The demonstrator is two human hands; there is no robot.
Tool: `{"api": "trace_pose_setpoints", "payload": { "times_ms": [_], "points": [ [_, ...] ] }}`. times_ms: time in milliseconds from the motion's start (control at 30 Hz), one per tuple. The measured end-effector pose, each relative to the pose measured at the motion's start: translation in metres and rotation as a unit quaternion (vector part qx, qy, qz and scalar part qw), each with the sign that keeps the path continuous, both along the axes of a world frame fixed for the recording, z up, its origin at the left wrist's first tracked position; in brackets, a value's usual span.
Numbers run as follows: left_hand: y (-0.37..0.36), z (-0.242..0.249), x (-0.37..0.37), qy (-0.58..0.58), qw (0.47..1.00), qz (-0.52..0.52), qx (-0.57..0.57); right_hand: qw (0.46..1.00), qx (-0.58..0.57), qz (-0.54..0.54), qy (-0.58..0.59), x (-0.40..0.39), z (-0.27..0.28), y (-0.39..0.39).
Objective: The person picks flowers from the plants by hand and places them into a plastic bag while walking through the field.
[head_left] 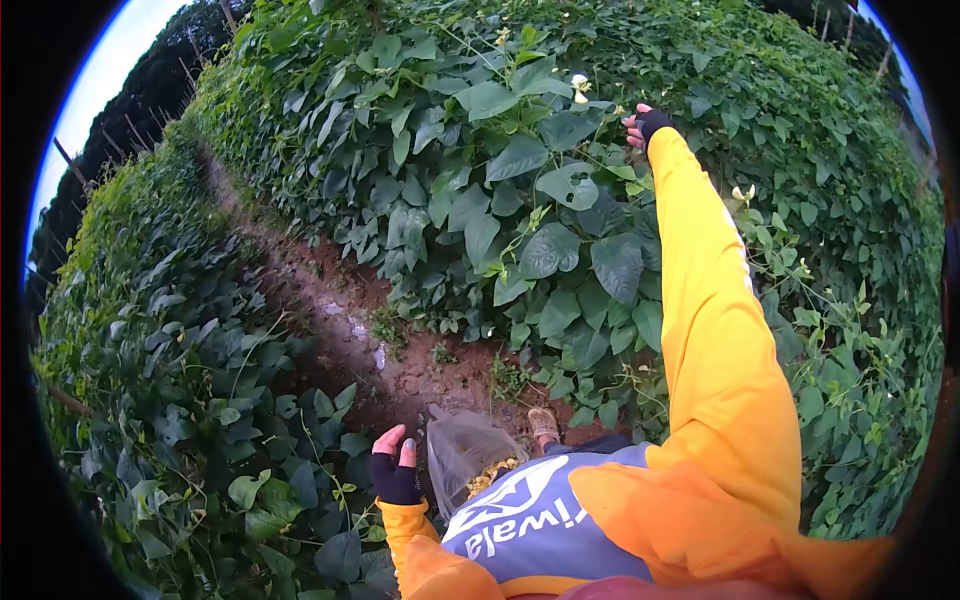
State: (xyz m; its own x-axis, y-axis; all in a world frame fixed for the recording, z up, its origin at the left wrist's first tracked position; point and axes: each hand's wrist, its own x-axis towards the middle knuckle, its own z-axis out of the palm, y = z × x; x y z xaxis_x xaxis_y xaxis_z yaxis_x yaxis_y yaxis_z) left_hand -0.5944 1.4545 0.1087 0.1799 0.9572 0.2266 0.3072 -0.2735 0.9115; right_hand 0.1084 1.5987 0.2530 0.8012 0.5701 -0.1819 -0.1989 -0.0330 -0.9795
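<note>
My right hand [645, 126], in a black fingerless glove, stretches out to the leafy vines at the upper right. Its fingers are apart and hold nothing that I can see. A white flower [580, 84] stands just left of the fingertips, not touching them. Low in the view is my left hand [397, 466], also gloved, with thumb and fingers apart and nothing visible between them. Right beside it hangs a clear plastic bag [450, 448]. Yellowish blossoms [493, 474] lie inside the bag, partly hidden by my shirt.
Dense climbing vines [520, 160] rise ahead and to the right, with another white flower [743, 194] below my right arm. A second leafy row [160, 400] stands at the left. Between them runs a muddy dirt path [330, 300]. My shoe [542, 422] is on the soil.
</note>
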Motion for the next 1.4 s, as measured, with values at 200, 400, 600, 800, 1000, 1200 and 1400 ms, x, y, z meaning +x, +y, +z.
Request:
{"api": "trace_pose_setpoints", "payload": {
  "times_ms": [200, 400, 600, 800, 1000, 1200, 1400],
  "points": [
    [0.008, -0.007, 0.015, -0.020, 0.999, 0.008, -0.041, 0.979, 0.159, 0.124, 0.026, 0.017, -0.009, 0.029],
    [0.024, -0.014, 0.028, -0.036, 0.999, -0.011, -0.037, 0.968, 0.137, 0.207, -0.033, 0.023, -0.005, 0.026],
    [0.031, -0.016, 0.033, -0.063, 0.996, -0.042, -0.049, 0.980, 0.032, 0.165, -0.109, 0.010, 0.012, 0.014],
    [0.035, -0.015, 0.033, -0.040, 0.997, -0.064, -0.023, 0.963, -0.041, 0.120, -0.238, 0.005, 0.025, 0.007],
    [0.036, -0.030, 0.032, -0.081, 0.992, -0.042, -0.086, 0.987, 0.014, 0.038, -0.153, 0.032, 0.036, 0.011],
    [0.038, -0.028, 0.041, -0.072, 0.990, -0.042, -0.113, 0.996, -0.039, -0.020, 0.075, 0.077, -0.020, 0.033],
    [0.042, -0.033, 0.040, -0.048, 0.989, -0.020, -0.140, 0.983, -0.162, 0.045, 0.071, 0.075, -0.050, 0.075]
  ]
}}
